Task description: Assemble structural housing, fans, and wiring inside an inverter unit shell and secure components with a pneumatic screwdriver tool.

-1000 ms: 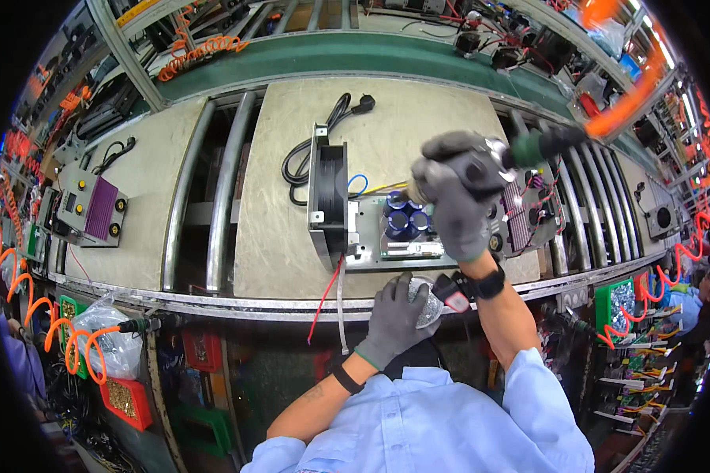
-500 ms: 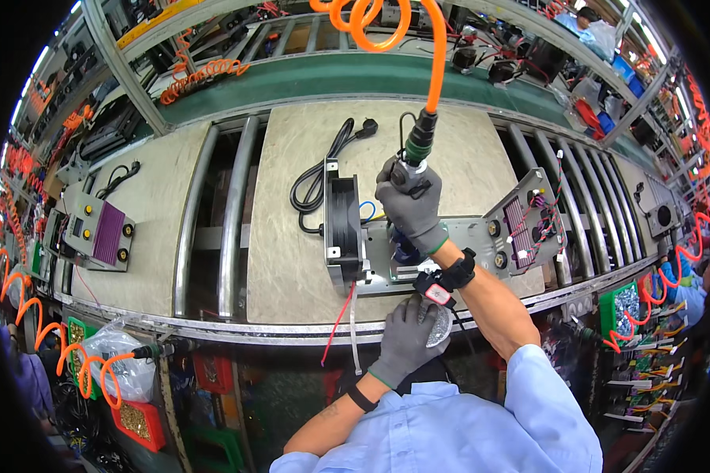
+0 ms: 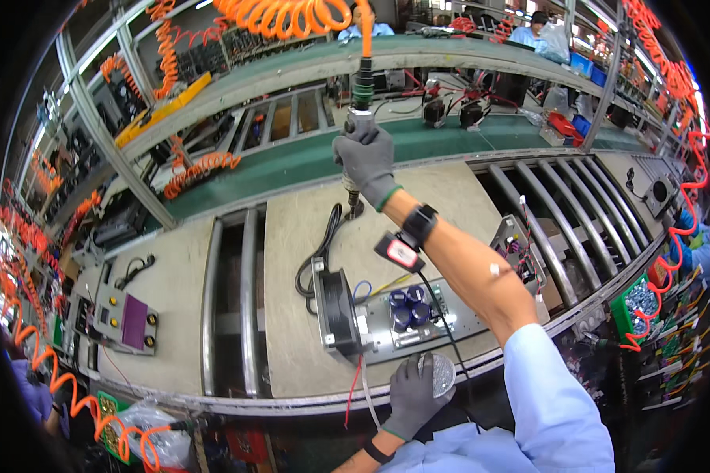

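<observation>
Here, the labelled parts lay as follows.
Right hand: the grey-gloved right hand (image 3: 365, 164) was closed around a pneumatic screwdriver with a green collar (image 3: 360, 118), held upright above the pale bench board (image 3: 296, 236).
Air line: a coiled orange hose (image 3: 284, 14) ran from the tool's top.
Left hand: the grey-gloved left hand (image 3: 412, 392) was cupped around a small round dish of silvery screws (image 3: 437, 372) at the bench's near edge.
Workpiece: a grey metal chassis with blue capacitors (image 3: 406, 309) lay between the hands, a black square fan (image 3: 338, 309) standing at its left end.
Obstruction: the bare right forearm (image 3: 465, 264) crossed over the chassis' right part.
Surroundings: a black coiled power cord (image 3: 317, 254) lay behind the fan; a grey box with a purple panel (image 3: 125, 318) sat well apart to the left.
</observation>
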The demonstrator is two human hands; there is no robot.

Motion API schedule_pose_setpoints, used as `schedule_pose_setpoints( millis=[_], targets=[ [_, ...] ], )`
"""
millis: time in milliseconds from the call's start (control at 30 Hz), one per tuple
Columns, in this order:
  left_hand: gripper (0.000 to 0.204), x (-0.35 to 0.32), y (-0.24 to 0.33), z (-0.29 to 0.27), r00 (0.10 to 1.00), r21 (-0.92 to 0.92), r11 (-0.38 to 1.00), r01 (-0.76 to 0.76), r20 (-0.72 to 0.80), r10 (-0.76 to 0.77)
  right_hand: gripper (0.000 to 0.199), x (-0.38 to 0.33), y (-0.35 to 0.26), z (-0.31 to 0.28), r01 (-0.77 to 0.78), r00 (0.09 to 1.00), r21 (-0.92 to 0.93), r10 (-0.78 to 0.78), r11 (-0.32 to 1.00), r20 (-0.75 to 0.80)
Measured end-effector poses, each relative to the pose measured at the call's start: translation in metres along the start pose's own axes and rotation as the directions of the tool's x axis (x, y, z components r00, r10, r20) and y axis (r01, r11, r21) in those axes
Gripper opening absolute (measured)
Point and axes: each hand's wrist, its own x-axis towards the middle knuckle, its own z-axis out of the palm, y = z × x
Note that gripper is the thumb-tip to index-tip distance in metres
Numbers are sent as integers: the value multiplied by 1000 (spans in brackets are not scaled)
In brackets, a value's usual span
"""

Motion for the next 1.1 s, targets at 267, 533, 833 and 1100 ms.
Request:
schedule_pose_setpoints(
  millis=[267, 533, 833, 1100],
  targets=[
    [81, 3, -12, -4, 1000, 51, 998, 31, -6, -31, 14, 138, 66, -22, -364, 931, -541, 295, 758, -214],
    [92, 3, -16, 6, 991, -27, 993, 113, 76, -110, 18, 218, 119, 1, -273, 958, -432, 284, 860, -40],
    [77, -2, -26, 11, 996, -11, 998, 68, 64, -67, 47, 141, 175, -32, -343, 932, -737, 308, 582, -191],
    [76, -14, -22, -6, 997, -105, 994, -22, -70, 14, 28, -19, 68, -56, -419, 907, 47, 416, 907, 62]
  ],
)
